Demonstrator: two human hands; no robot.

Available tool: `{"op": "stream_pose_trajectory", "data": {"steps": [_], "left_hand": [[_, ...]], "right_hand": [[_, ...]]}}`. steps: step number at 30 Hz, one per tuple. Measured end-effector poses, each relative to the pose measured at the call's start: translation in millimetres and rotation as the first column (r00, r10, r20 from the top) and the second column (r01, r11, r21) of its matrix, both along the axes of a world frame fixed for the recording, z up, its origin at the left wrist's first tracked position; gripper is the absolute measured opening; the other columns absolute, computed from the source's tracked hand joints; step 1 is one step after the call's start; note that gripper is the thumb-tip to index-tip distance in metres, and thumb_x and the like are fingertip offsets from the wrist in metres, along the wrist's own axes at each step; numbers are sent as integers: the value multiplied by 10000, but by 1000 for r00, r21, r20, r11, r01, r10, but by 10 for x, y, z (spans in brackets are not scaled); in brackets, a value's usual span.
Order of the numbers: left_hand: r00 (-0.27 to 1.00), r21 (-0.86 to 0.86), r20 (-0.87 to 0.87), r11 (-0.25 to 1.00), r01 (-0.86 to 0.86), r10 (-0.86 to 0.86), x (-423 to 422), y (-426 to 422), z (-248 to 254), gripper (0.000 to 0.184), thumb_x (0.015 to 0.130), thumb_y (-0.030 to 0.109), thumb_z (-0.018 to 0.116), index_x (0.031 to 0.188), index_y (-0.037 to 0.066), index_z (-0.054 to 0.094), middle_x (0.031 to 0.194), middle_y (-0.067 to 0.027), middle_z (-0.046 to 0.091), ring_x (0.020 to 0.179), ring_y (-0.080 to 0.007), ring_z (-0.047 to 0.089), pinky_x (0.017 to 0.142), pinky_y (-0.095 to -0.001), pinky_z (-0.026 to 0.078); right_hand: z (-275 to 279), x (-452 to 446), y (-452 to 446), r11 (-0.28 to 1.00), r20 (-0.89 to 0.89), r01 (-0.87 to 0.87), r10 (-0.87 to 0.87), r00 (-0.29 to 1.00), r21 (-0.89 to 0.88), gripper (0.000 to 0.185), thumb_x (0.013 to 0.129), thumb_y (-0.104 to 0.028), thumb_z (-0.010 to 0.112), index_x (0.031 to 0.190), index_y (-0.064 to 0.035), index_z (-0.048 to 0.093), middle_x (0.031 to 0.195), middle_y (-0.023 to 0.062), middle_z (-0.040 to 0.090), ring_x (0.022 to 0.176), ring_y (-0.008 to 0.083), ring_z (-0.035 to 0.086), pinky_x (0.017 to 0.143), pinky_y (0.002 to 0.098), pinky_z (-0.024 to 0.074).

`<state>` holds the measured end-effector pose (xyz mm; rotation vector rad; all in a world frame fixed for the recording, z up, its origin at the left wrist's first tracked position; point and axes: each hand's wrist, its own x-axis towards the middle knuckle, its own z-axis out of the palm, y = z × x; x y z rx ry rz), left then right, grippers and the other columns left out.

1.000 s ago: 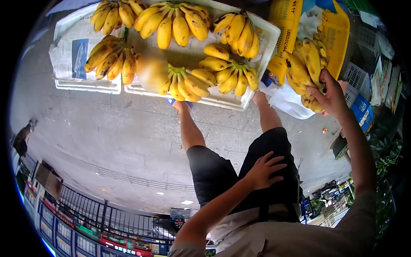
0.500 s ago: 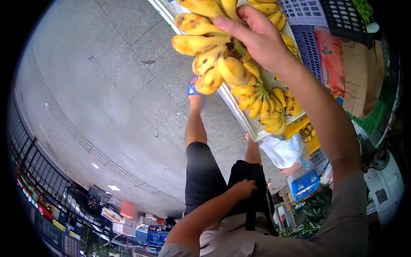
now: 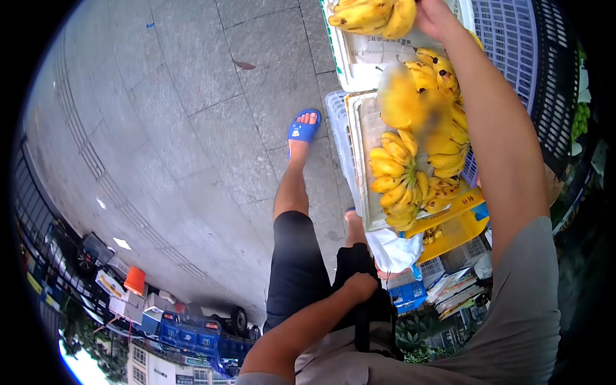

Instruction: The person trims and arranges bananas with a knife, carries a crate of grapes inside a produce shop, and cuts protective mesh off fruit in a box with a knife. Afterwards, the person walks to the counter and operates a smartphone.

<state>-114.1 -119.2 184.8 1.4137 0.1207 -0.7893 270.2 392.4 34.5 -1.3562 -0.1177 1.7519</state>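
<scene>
At the top edge, my right hand (image 3: 437, 19) closes at the stem side of a bunch of bananas (image 3: 369, 16); its fingertips are partly out of view. This bunch is over a white box (image 3: 359, 61) lined with printed paper. Nearer to me, a second white box (image 3: 366, 163) bears more bunches of bananas (image 3: 401, 186), and part of that fruit is blurred. My left hand (image 3: 361, 287) is curled into a fist in front of my black shorts (image 3: 295, 256), beside a dark strap. Whatever its fingers may hold is hidden.
Purple (image 3: 507, 45) and black crates (image 3: 555, 83) stand along the right. Below the boxes are a yellow crate (image 3: 459, 215), a white plastic bag (image 3: 391, 250), a blue basket (image 3: 407, 295) and stacked papers (image 3: 455, 292). Grey paving (image 3: 192, 128) extends left towards a parked blue vehicle (image 3: 199, 333).
My right hand has carried the bunch up and away, over the farther box. The view has shifted, showing more of the nearer box and my blue slipper. My left hand stays curled.
</scene>
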Motion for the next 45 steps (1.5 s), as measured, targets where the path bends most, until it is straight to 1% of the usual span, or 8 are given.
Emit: {"op": "stream_pose_trajectory", "data": {"steps": [8,14,17,25,31,34,40,45], "left_hand": [[998,35,-15,997,63,-63,61,88,70,230,949,173,555,1067,117,744,1082,-107,717,1118,-327,659,903,-459,553],[960,76,188,977,198,-209,106,-108,178,401,944,134,529,1327,186,638,1099,-76,681,1031,-291,646,902,-420,528],[919,121,367,987,105,-143,184,-98,323,491,927,134,539,1408,214,602,1132,-68,641,1037,-276,617,941,-411,490],[851,105,447,960,258,-278,329,-546,600,278,908,178,550,1162,168,665,1053,-33,616,1058,-225,588,915,-384,445],[860,112,425,959,261,-283,320,-890,634,273,789,144,627,1059,146,661,989,-23,631,1030,-219,604,963,-378,442],[857,124,389,941,315,-338,308,-1014,690,319,751,127,652,1069,132,660,1011,-34,649,1031,-243,618,981,-401,444],[895,128,346,959,253,-282,316,-1126,730,472,682,60,680,1151,117,666,1103,-67,671,1123,-295,619,1021,-442,450],[869,174,399,954,242,-293,321,-1186,819,441,763,53,653,1199,111,680,1106,-78,673,1106,-295,634,1030,-459,461]], "right_hand": [[259,50,-137,947,583,-197,313,750,-255,347,1091,-258,533,1297,3,630,1182,114,694,1059,192,663,938,305,540],[1150,-489,-1367,675,486,-7,-523,700,738,265,1041,-186,598,1179,34,657,986,65,705,848,109,658,710,272,534],[1741,-330,-2445,796,617,-30,-443,651,604,244,1047,-130,632,1221,40,614,1120,101,700,971,126,671,874,262,529],[2124,-617,-6166,775,698,632,-460,549,14,228,1073,-147,593,1229,14,629,1086,79,703,947,106,668,843,258,538],[2582,-1776,-8242,719,524,320,71,849,-617,291,1010,-286,688,1106,-12,690,988,127,756,919,226,741,802,334,581],[3186,-2242,-8426,777,133,-195,336,932,-598,434,1021,-452,621,985,-41,758,957,150,769,898,308,740,814,390,571],[3576,-2809,-8492,768,99,152,-116,988,-622,419,965,-468,698,970,-54,766,858,154,742,839,289,722,780,375,555],[3548,-3034,-8635,787,210,195,-85,974,-585,381,949,-433,735,987,-58,781,859,140,747,826,247,718,781,352,552]]}}
